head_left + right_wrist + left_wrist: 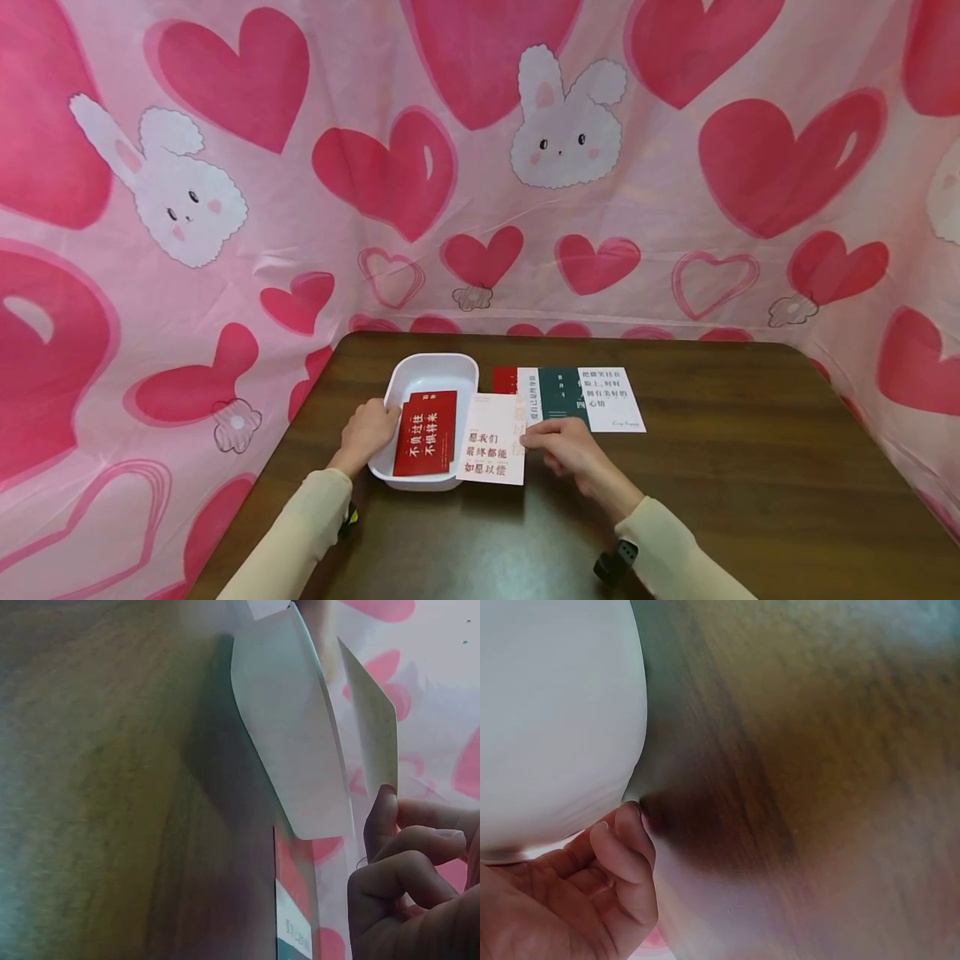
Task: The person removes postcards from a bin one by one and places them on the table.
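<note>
In the head view, a white plastic tray (386, 463) stands on the table with a red card (425, 433) bearing white lettering inside it. My left hand (371, 429) grips the tray's left rim. Its curled fingers (630, 855) show against the tray's wall in the left wrist view. A white card (491, 442) with reddish-brown lettering is pinched at its right edge between the thumb and forefinger of my right hand (573, 454). That card is raised beside the tray's right rim and overlaps it from above. The right wrist view shows the card (375, 727) higher than the tray wall (289, 727).
Right of the tray, overlapping cards lie in a row: a red card (505, 379), a white card (528, 379), a dark green card (558, 387) and a white lettered card (611, 408). Pink heart-and-rabbit cloth (480, 200) hangs around the dark wooden table (750, 467).
</note>
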Demonstrator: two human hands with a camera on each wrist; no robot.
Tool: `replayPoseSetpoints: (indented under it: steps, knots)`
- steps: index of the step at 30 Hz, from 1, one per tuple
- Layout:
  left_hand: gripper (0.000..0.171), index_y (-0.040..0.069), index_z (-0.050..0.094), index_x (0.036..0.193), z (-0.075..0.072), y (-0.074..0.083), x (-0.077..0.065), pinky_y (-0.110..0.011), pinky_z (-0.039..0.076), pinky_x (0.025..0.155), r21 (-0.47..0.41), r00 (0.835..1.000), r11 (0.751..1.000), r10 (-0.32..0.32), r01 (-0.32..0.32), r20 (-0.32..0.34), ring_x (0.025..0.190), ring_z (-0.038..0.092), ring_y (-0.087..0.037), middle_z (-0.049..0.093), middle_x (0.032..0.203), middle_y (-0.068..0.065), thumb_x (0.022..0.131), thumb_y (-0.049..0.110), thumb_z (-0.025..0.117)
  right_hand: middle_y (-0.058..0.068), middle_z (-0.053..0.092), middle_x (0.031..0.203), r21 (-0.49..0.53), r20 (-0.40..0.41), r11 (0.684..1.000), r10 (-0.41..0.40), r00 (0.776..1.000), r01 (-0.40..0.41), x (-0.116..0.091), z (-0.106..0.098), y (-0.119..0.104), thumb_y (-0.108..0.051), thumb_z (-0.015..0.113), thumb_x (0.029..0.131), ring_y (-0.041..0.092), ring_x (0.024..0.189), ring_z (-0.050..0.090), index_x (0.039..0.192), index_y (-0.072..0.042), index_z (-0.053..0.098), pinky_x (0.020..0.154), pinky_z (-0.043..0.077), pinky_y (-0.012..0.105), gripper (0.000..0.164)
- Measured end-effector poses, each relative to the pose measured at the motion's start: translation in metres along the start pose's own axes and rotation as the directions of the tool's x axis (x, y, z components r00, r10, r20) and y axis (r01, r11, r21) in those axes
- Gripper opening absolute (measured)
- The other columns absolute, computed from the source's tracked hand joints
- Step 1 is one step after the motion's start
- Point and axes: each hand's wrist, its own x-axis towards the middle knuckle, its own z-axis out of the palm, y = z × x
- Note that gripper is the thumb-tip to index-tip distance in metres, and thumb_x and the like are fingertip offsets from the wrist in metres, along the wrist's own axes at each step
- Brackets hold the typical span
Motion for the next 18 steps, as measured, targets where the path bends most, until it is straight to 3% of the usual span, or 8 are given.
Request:
replayPoseSetpoints:
  steps: [10,18]
  knots:
    - [0.037,-0.009,0.066,0.110,-0.002,0.003,0.000,-0.045,0.057,0.064,0.022,1.000,1.000,0.011,-0.011,-0.012,0.073,0.065,-0.027,0.062,0.078,-0.012,0.106,0.026,0.055,0.020,0.067,0.084,-0.041,-0.004,0.999,0.032,0.999,-0.032,-0.012,-0.014,0.007,-0.023,0.080,0.092,0.017,0.051,0.045,0.106,-0.005,0.082,0.052,0.036,0.026,0.023]
    - [0.036,-0.010,0.066,0.113,-0.002,0.003,0.000,-0.047,0.060,0.067,0.011,1.000,1.000,0.008,-0.008,0.002,0.074,0.067,-0.027,0.064,0.080,-0.012,0.104,0.024,0.057,0.015,0.066,0.072,-0.067,0.009,0.996,0.061,0.998,-0.060,-0.016,-0.021,0.021,-0.020,0.080,0.091,0.015,0.047,0.044,0.103,-0.002,0.080,0.048,0.031,0.024,0.022]
